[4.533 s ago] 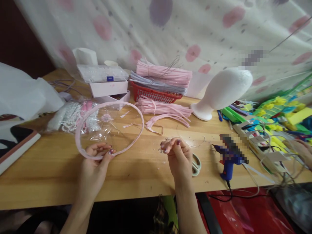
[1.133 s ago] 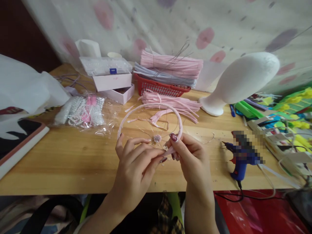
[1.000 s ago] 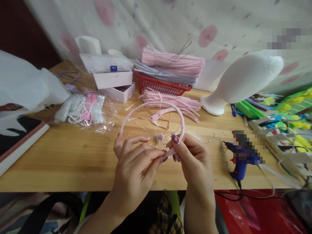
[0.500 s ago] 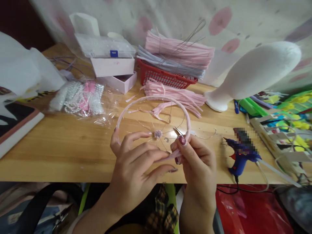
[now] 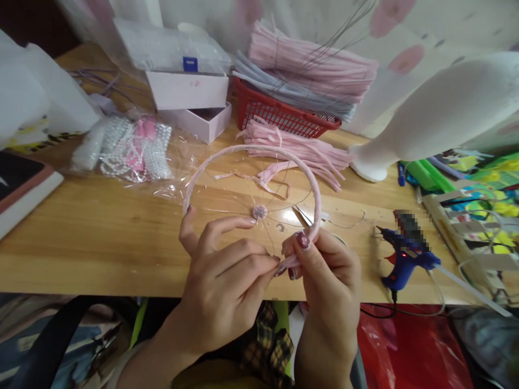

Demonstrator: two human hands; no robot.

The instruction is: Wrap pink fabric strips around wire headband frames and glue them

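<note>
A pale pink hoop wrapped in ribbon [image 5: 259, 149] is held up over the table between both hands. Thin wires and threads run inside it to a small pinkish round bead-like piece [image 5: 260, 212] near the middle. My right hand [image 5: 330, 267] pinches the hoop's lower right with thumb and fingers. My left hand [image 5: 231, 273] pinches the ribbon at the bottom, close to the right fingertips, while its other fingers spread up along the hoop's left side. Beyond the hoop's right edge, the pointed metal tips of a tool [image 5: 303, 215] lie on the table.
A blue glue gun [image 5: 399, 259] with a lit red light stands at the right, near a power strip [image 5: 454, 227]. Behind are pink ribbon strips [image 5: 300, 146], a red basket [image 5: 279, 111], boxes [image 5: 186, 91], bagged pearl strings [image 5: 135, 148] and a white foam form [image 5: 441, 113].
My left thumb has come up and closed against the fingers on the ribbon at the hoop's bottom. My right hand keeps its pinch. The view has shifted slightly.
</note>
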